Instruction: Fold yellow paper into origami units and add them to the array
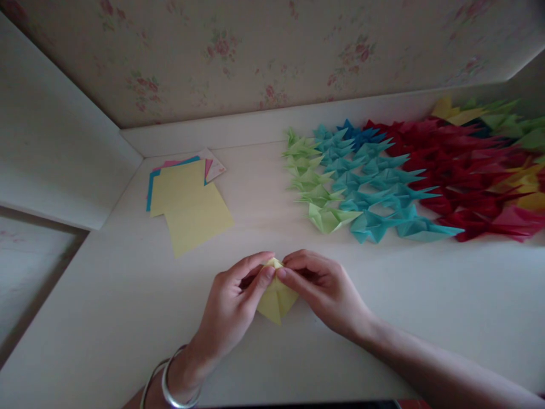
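Yellow paper sheets (198, 218) lie at the left of the desk (128, 295), loosely overlapped above a blue sheet (150, 190), a pink edge and a patterned white piece (218, 168); set beyond the hands, they are probably meant to be within reach yet out of the way. Metal bangles (168, 378) ring the left wrist.

Next comes the left hand (234, 298), its fingers pinching the upper left of a folded yellow paper (277, 301), thumb on the near face. That paper is between both hands, low in the middle, its pointed lower corner left free. From the other side, the right hand (326, 287) pinches near the same top tip, thumbs almost meeting; so paired a grip seems suited to controlling small layers there.

Farther right and behind stand what look like paper cranes: a light-green column (330, 217), teal rows (383, 193), a dark-blue cluster (361, 136), then crowded red ones (460, 165) and yellow ones (525, 179). Grouping by colour likely keeps them sorted.
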A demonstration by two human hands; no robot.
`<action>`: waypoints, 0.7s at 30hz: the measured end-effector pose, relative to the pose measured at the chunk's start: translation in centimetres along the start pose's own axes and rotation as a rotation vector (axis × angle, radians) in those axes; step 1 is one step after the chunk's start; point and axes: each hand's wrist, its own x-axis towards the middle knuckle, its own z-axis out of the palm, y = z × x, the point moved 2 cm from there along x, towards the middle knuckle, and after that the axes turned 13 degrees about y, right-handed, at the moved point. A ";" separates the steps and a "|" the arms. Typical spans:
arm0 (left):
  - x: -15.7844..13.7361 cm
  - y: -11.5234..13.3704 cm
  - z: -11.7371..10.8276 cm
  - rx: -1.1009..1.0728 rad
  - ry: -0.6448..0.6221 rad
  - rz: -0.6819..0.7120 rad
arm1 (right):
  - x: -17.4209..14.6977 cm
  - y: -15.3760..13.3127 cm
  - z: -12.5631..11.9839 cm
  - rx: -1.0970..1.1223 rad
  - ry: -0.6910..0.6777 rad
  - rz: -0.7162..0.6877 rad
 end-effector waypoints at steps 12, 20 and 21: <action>0.3 0.2 0.1 0.124 -0.016 0.092 | -0.3 1.4 0.1 0.099 0.063 0.208; 0.5 0.4 -0.1 0.200 -0.047 0.152 | -0.1 1.1 0.2 0.137 -0.023 0.293; 0.4 0.4 -0.1 0.209 -0.042 0.152 | 0.0 1.0 0.2 0.158 -0.052 0.313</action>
